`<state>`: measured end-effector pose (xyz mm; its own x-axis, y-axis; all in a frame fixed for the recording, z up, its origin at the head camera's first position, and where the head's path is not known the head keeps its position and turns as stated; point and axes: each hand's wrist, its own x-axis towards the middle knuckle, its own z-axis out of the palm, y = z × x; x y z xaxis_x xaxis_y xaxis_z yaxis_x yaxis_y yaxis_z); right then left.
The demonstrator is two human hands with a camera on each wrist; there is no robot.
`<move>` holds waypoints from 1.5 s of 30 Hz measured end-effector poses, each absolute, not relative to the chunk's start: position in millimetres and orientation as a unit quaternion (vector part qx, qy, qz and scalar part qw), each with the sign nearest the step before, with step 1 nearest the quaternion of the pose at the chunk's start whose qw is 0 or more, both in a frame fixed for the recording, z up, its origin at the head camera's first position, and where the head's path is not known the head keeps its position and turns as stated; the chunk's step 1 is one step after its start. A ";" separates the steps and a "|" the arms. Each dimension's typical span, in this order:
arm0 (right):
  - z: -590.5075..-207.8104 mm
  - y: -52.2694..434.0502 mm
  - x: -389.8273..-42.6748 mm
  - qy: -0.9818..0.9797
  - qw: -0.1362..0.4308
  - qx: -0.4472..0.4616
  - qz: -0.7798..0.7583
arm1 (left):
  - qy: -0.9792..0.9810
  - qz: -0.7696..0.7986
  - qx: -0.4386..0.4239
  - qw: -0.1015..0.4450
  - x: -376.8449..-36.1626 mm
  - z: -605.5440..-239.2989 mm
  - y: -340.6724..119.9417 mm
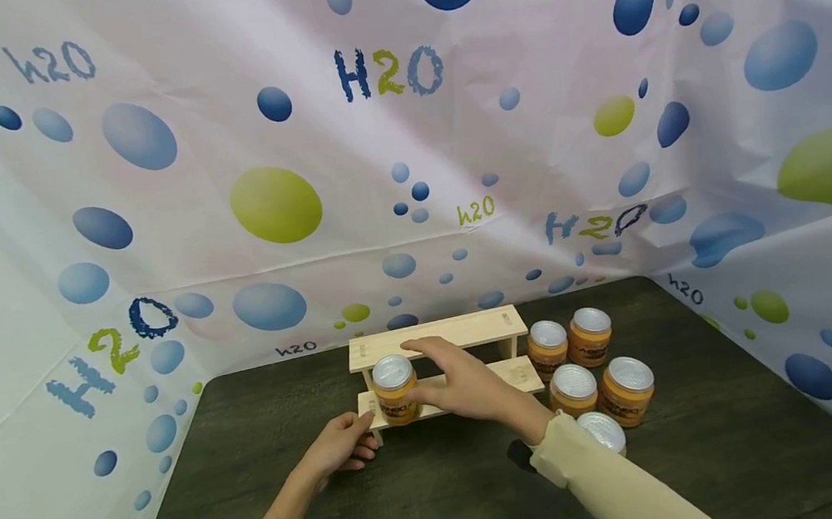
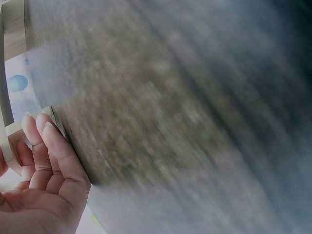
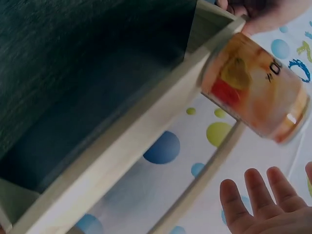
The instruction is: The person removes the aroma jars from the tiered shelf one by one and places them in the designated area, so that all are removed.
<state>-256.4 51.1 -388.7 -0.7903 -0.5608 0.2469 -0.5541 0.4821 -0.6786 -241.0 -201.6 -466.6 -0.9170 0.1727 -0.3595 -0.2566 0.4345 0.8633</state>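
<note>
A two-tier wooden shelf point(image 1: 437, 337) stands at the back of the dark table. One jar point(image 1: 398, 401), orange-labelled with a silver top, is upright at the left end of its lower board. My left hand point(image 1: 338, 448) grips that board's left end, thumb on top; in the left wrist view its fingers point(image 2: 61, 148) curl against the wooden end piece. Just right of the jar is my right hand point(image 1: 466, 384), fingers extended and thumb apart, holding nothing. The right wrist view has a gap between those fingers point(image 3: 261, 195) and the jar point(image 3: 248, 87).
Several more such jars point(image 1: 628, 394) stand in a group right of the shelf, one partly hidden behind the right sleeve point(image 1: 610, 475). A white sheet point(image 1: 180, 232) with blue and green spots hangs behind the table point(image 1: 409, 502) and along its sides.
</note>
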 end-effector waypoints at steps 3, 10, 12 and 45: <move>-394.3 45.2 -258.4 0.861 0.008 -0.327 -0.389 | 0.824 0.529 -0.027 0.204 -241.6 -465.7 -201.4; -408.7 34.5 -260.5 0.858 0.025 -0.328 -0.395 | 0.822 0.530 -0.027 0.209 -241.5 -465.8 -201.7; -411.8 32.2 -260.5 0.855 0.030 -0.328 -0.401 | 0.821 0.531 -0.024 0.210 -241.4 -465.7 -201.9; -429.9 15.4 -265.9 0.849 0.009 -0.314 -0.426 | 0.817 0.537 -0.019 0.210 -242.1 -464.7 -203.0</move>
<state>-265.9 15.4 -429.9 -0.8031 -0.5399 0.2520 -0.5249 0.4408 -0.7281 -242.1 -203.0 -464.7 -0.9111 0.1945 -0.3634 -0.2567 0.4220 0.8695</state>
